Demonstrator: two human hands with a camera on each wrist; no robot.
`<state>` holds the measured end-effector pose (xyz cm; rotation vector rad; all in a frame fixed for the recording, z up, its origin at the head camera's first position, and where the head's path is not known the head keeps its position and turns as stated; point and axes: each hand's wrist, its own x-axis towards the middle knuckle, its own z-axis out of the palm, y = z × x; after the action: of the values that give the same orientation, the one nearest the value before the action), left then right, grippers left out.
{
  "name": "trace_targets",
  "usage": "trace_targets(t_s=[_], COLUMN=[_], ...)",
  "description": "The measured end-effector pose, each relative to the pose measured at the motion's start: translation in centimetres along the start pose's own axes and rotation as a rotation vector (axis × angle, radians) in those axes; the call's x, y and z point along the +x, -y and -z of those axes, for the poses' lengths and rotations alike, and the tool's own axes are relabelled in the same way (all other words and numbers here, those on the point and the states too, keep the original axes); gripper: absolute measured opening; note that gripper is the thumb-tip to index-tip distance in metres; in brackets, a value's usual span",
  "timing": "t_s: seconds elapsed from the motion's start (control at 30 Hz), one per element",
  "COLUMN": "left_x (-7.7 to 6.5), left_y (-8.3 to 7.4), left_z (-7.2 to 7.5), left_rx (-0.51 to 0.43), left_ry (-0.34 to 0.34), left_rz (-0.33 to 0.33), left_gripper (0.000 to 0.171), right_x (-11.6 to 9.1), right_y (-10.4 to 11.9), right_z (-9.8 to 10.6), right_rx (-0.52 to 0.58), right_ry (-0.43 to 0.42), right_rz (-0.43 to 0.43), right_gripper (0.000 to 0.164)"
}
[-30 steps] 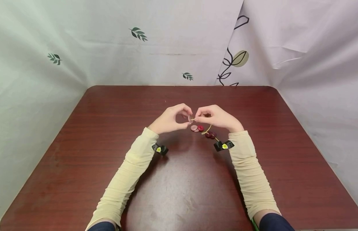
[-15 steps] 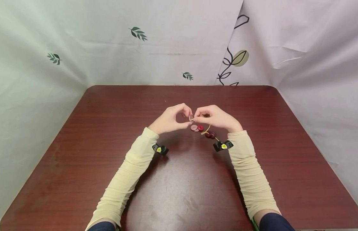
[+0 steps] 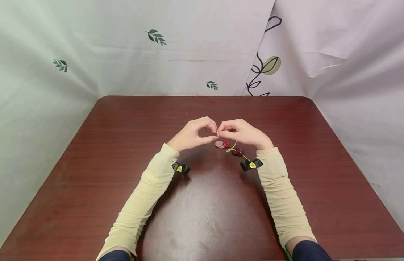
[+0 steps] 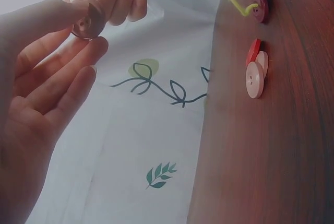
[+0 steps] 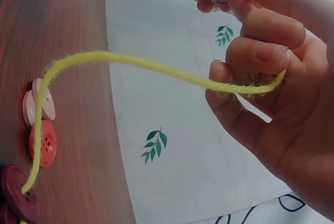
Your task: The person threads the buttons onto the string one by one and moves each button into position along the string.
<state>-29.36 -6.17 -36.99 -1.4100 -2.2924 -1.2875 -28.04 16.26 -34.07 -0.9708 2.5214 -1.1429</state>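
Above the table my left hand (image 3: 194, 135) pinches a pinkish button (image 4: 90, 20) between thumb and fingertips, held on edge. My right hand (image 3: 242, 133) meets it from the other side, thumb and forefinger at the button's face, with a yellow cord (image 5: 156, 68) running through its curled fingers. The cord's end at the button is mostly hidden by the fingers. From the right hand the cord hangs down to dark red buttons (image 3: 238, 152) on the table and passes through a hole in one of them (image 5: 21, 195).
Between the hands and the dark red buttons lie two pale pink buttons (image 4: 254, 79), overlapping, and a red button (image 5: 43, 144) touching them. The brown table (image 3: 202, 203) meets a white cloth (image 3: 185, 50) with leaf prints at its far edge.
The right hand has moved slightly left, closing in on the button. The button has turned more edge-on, and the bit of cord seen between the hands is now hidden.
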Motion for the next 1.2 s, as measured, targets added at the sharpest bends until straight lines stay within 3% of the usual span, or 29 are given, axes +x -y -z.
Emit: trace_targets(t_s=[0.47, 0.87, 1.2], left_x=[0.18, -0.03, -0.03], left_y=[-0.37, -0.77, -0.49], left_z=[0.13, 0.15, 0.22], left_rx=[0.037, 0.06, 0.058], left_ry=[-0.041, -0.03, -0.054], left_rz=[0.022, 0.035, 0.003], left_gripper=[0.012, 0.007, 0.01], right_x=[0.22, 0.22, 0.17], right_y=[-0.25, -0.3, -0.6], right_z=[0.15, -0.12, -0.01], right_rx=[0.069, 0.059, 0.021], right_ry=[-0.034, -0.042, -0.059], right_rz=[-0.108, -0.117, -0.119], right_gripper=[0.018, 0.015, 0.017])
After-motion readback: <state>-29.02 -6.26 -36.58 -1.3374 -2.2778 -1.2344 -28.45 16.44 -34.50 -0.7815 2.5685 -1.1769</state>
